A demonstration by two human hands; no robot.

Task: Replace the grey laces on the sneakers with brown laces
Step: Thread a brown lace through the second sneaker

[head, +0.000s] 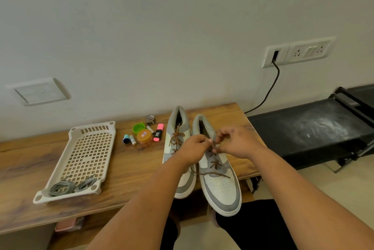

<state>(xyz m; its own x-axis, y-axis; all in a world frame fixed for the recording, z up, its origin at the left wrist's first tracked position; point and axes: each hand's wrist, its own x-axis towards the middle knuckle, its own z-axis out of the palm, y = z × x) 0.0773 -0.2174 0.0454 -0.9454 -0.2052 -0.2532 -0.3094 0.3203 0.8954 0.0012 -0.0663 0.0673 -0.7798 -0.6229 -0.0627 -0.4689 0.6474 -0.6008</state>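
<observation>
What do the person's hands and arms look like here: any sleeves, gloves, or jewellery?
Both forearms are bare, with no sleeves in view. The left hand and right hand wear no gloves, and no watch, bracelet or ring shows on either.

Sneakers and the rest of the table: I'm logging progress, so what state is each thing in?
Left sneaker: brown lace in, tied in a bow.
Right sneaker: brown lace threaded, ends loose.
Left hand: pinching the lace.
Right hand: pinching the lace.
Grey laces: off, bundled in the tray.
Orange-lidded jar: shut.
Highlighter: capped.
</observation>
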